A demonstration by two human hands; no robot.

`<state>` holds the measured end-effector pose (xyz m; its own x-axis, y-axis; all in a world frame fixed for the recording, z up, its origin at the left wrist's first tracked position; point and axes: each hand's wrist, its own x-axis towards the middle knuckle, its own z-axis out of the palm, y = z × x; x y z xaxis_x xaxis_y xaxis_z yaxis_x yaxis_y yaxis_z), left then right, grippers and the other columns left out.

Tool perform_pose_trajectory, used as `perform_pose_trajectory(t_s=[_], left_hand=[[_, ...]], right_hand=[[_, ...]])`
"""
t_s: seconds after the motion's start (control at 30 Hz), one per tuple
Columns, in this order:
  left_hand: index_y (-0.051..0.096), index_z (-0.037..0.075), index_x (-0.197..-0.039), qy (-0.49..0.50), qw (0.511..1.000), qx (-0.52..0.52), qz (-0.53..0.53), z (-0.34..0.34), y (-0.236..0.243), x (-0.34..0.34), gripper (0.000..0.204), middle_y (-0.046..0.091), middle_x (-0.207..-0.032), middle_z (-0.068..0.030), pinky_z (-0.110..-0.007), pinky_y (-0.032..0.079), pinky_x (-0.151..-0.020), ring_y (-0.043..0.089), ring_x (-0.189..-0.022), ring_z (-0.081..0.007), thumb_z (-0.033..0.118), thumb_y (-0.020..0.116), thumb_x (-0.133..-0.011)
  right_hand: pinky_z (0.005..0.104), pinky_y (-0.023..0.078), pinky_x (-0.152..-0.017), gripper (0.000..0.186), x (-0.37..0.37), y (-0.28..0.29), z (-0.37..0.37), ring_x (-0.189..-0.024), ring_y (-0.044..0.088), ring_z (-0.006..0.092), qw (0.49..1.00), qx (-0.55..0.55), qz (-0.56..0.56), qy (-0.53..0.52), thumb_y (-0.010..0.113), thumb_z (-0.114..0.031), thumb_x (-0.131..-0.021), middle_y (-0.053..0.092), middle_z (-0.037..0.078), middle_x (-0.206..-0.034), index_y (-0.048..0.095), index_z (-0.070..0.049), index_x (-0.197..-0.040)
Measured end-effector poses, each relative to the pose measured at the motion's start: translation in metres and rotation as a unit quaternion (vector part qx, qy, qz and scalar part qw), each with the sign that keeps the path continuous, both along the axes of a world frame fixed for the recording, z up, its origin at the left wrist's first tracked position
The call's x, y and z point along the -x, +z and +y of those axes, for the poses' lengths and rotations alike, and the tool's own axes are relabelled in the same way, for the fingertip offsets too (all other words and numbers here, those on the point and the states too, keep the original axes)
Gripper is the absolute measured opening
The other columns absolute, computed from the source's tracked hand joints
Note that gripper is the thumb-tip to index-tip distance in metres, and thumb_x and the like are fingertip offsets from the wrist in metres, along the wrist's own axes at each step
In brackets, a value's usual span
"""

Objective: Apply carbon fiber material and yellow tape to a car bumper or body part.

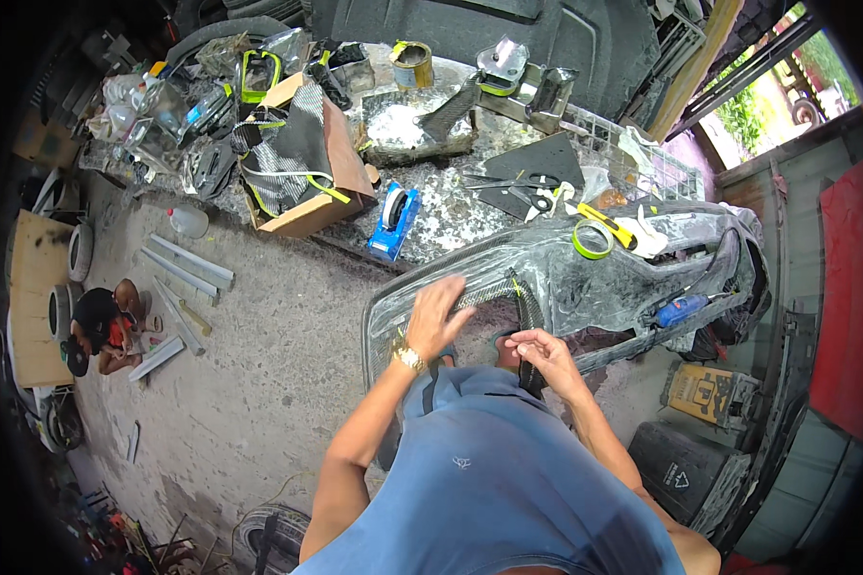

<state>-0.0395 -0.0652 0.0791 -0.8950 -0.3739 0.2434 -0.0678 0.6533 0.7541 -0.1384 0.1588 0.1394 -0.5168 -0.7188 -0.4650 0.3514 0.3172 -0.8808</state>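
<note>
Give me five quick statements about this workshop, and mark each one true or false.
1. A yellow knife lies beside a green tape roll. True.
2. The left grip is clenched into a fist. False: the left grip has its fingers extended.
3. A gold-coloured band circles the left wrist. True.
4. Another person stands at the workbench. False: the other person is low to the floor, off to the left.
5. Scissors lie on the workbench. True.
</note>
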Motion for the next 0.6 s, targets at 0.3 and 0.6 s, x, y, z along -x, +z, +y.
perform_pose_trajectory(t_s=[0.3, 0.6], left_hand=[[0.027, 0.001, -0.14, 0.046, 0.579, -0.813, -0.043, 0.069, -0.039, -0.028, 0.051, 0.04, -0.142, -0.0136, -0.036, 0.036, -0.104, 0.04, -0.13, -0.0215, 0.015, 0.048, -0.095], [0.034, 0.001, -0.13, 0.037, 0.424, -0.891, 0.158, 0.076, -0.033, 0.008, 0.04, 0.036, -0.142, -0.0145, -0.04, 0.032, -0.109, 0.032, -0.135, -0.0238, 0.003, 0.046, -0.092]], right_hand=[[0.0446, 0.03, -0.103, 0.048, 0.081, -0.005, -0.071, -0.125, 0.039, 0.0343, 0.781, -0.063, 0.587, 0.204, 0.063, -0.032, -0.084, 0.043, 0.016, -0.134, 0.051, -0.006, -0.122], [0.0536, 0.015, -0.11, 0.069, 0.099, -0.036, -0.105, -0.136, 0.025, 0.0341, 0.678, -0.109, 0.649, 0.326, 0.062, -0.052, -0.079, 0.029, 0.015, -0.147, 0.046, -0.012, -0.133]])
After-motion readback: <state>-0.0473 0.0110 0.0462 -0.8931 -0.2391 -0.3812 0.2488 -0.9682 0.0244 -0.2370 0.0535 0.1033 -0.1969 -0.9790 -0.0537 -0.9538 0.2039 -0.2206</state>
